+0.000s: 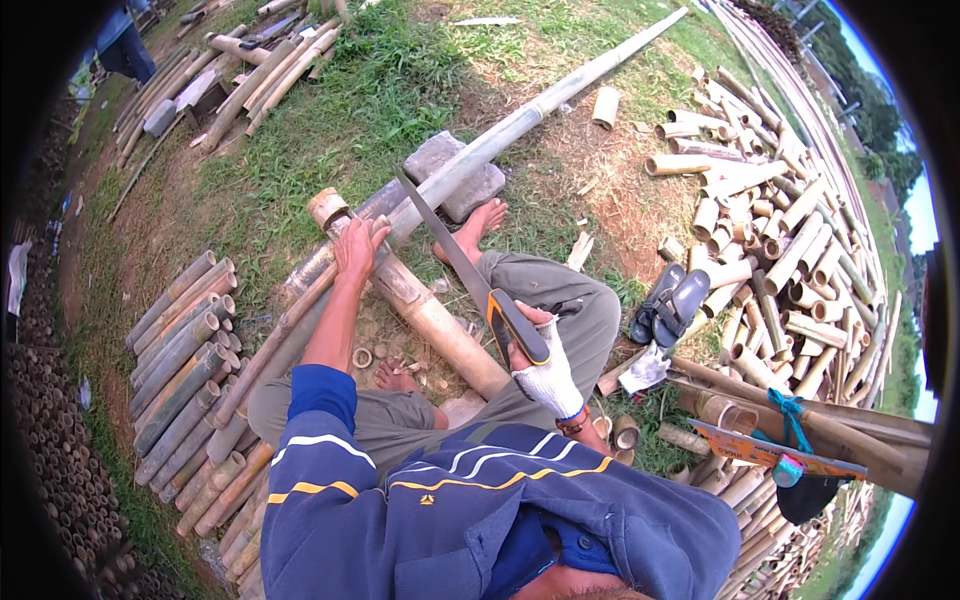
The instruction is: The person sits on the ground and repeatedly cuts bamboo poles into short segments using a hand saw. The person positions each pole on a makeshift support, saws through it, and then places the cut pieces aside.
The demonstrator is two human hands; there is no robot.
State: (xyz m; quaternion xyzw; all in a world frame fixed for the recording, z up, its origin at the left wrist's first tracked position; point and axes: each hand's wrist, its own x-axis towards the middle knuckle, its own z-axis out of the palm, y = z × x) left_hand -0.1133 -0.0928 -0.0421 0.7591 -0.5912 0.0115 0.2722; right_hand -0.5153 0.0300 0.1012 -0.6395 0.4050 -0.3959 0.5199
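My right hand (548,375), in a white work glove, is closed round the black-and-orange handle of a handsaw (456,254). The saw's blade slants up and left, its tip near a long pale bamboo pole (560,92). My bare left hand (358,250) grips the pole's near part, just left of the blade; the fingers curl over it and partly hide where it lies. Beneath it, a thick bamboo length (440,325) runs crosswise from a cut end at upper left down toward my lap. I cannot tell whether the blade touches the pole.
A stone block (432,160) sits under the pole beside my bare foot (474,230). Cut bamboo pieces lie in a stack (185,375) at left and a big heap (790,250) at right. Black sandals (670,305) lie by the heap. An orange-edged board (775,450) is at lower right.
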